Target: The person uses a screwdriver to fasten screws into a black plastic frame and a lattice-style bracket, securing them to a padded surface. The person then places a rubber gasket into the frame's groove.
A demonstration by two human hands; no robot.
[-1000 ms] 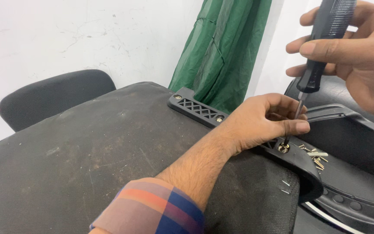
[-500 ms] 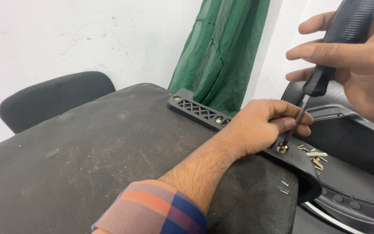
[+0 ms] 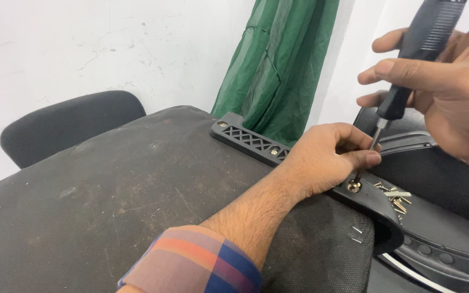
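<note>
My right hand (image 3: 451,92) grips the black handle of a screwdriver (image 3: 408,65), held upright and slightly tilted. Its metal shaft runs down to a brass-coloured screw (image 3: 354,186) in a black plastic bracket (image 3: 375,209). My left hand (image 3: 327,157) rests on the bracket, with thumb and fingertips pinching the shaft just above the screw. The bracket lies on the underside of a black fabric chair seat (image 3: 137,201). A second black lattice bracket (image 3: 248,138) with screws is fixed along the seat's far edge.
Several loose screws (image 3: 394,198) lie on a black plastic chair part (image 3: 446,217) at the right. A black chair back (image 3: 66,125) stands at the left by the white wall. A green cloth (image 3: 278,65) hangs behind the seat.
The screwdriver has risen more upright and its tip has settled onto the screw. My left hand stays on the bracket, fingers around the shaft.
</note>
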